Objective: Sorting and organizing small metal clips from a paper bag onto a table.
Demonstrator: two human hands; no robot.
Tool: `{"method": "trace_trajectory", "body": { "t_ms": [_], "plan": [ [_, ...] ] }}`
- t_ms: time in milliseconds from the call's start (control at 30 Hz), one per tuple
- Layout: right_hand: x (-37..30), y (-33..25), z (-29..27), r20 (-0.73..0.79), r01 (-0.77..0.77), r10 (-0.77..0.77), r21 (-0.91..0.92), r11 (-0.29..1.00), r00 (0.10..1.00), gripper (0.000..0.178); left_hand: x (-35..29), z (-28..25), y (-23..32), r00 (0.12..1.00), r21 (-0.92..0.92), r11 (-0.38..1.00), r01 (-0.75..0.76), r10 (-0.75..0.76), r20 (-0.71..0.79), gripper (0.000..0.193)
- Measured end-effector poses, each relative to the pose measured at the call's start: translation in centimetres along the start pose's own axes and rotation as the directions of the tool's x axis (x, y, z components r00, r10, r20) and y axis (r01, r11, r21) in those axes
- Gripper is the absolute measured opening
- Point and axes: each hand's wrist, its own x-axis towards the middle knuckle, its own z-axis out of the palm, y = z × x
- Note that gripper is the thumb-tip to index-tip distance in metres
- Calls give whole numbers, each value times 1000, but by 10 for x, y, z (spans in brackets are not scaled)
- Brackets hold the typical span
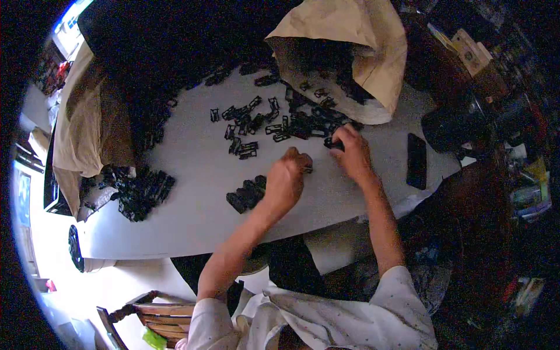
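Black plastic parts (303, 124) lie in a loose scatter across the middle of a white table (192, 210), running up to the open mouth of a brown paper bag (382, 64). From where I stand, the person's right hand (352, 153) is at the scatter's near edge, thumb and fingers curved close together around a dark piece (333, 143). The left hand (285, 179) is just beside it, curled with fingers bunched; whether it grips anything, I cannot tell. Just left of that wrist sits a tighter cluster (246, 194) of black pieces, and a larger heap (144, 192) lies near a second bag (87, 116) at far left. To handle such small pieces well, I would pinch one at a time by its solid edge, ease it free of its neighbours so nothing snags, and keep the left forearm from brushing the cluster. Much is hard to make out: black overlaps black, so single outlines blur; the left fingertips are smeared; the bag's inside is mostly shadow; and the top of the table sinks into darkness.
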Motion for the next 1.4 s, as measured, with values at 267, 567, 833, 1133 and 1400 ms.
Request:
{"method": "trace_trajectory", "body": {
  "t_ms": [267, 567, 833, 1133, 1400],
  "plan": [
    [2, 22, 1, -147, -3, 42, 255, 967, 988, 25, 5, -12, 13, 998, 76, 996, 51, -54, 41, 26],
    [-7, -3, -17, 84, -314, 343, 644, 698, 935, 19, 13, -32, 9, 1000, 51, 999, 8, -10, 27, 30],
    [-43, -6, -8, 27, -44, 41, 135, 990, 999, 32, 2, 20, 24, 993, 352, 929, -114, 92, 78, 29],
    [-53, -2, -13, 31, -189, 192, -62, 980, 981, 32, 11, -6, 5, 977, 339, 930, -144, 78, 200, 38],
    [-63, -5, -8, 28, -137, 141, -125, 983, 990, 32, 8, 9, 13, 950, 209, 977, -42, -26, 312, 47]
  ]
}}
